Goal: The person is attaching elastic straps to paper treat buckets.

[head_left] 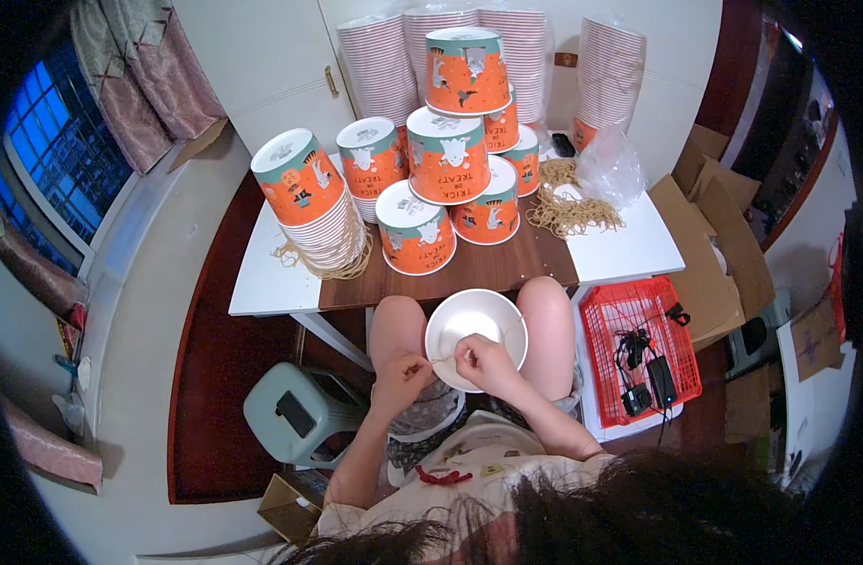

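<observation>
Green plastic made up the stool on the floor at the left, nothing on its seat. On the table behind it a tilted stack of orange cups leaned over loose rubber bands, and next along stood a pyramid of upturned orange buckets. Below these, over the lap, the left hand and right hand met at the near rim of a white bucket. Both pinched something thin at that rim, fingertips closed; what it was could not be told. The bucket faced up, plain white inside and holding nothing, round with a rolled lip, resting between the knees just short of the table edge. Further right lay a tangled heap of bands and a clear bag. The red basket on the floor held black chargers and cables. Flattened cardboard crowded the right side; bare floor lay open only at the left
</observation>
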